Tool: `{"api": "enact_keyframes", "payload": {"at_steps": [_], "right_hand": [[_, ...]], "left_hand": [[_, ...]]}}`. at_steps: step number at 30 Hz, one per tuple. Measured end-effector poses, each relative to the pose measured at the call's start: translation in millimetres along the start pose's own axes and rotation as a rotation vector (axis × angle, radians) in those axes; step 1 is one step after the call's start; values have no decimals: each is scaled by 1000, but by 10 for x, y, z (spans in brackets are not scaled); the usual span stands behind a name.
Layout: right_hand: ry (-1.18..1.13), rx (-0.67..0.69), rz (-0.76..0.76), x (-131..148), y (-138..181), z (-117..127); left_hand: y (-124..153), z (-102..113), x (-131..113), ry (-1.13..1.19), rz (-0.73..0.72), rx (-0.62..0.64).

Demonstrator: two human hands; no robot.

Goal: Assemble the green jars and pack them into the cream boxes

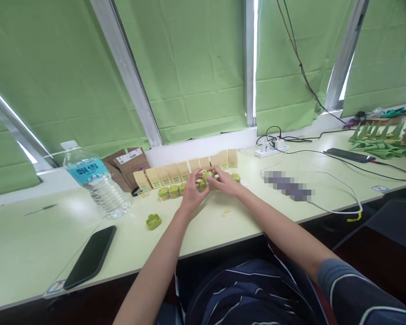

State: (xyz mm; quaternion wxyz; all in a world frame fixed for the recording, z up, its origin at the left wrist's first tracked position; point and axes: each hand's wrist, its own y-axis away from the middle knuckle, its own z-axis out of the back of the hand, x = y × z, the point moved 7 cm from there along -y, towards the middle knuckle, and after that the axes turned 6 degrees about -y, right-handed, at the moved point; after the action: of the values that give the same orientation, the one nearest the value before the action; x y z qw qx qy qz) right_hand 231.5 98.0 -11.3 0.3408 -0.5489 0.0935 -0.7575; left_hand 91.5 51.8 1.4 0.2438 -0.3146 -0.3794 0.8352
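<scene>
Head view: both hands (193, 190) grasping small green item (207, 175); blue bottle label (84, 170) reads 飘雪.

At the left of my view I see a bottle (98, 180) with a blue label, just beside a brown carton (132, 168). A phone (90, 258) lies near the front edge of the table (13, 248), and a pen (40, 209) lies farther left. Green blinds (192, 67) hang between metal frames (249, 67). To the right I make out a power strip (272, 150) with plugs in it, near the wall. A second phone (349, 155), cabled at one end, rests near some green cones (379, 146). I cannot read the pixelated object (286, 185) by the white cable (338, 211).
</scene>
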Motion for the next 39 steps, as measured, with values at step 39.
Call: {"api": "enact_keyframes", "payload": {"at_steps": [39], "right_hand": [[261, -19, 256, 52, -30, -10]], "left_hand": [[1, -90, -62, -116, -123, 139]]}}
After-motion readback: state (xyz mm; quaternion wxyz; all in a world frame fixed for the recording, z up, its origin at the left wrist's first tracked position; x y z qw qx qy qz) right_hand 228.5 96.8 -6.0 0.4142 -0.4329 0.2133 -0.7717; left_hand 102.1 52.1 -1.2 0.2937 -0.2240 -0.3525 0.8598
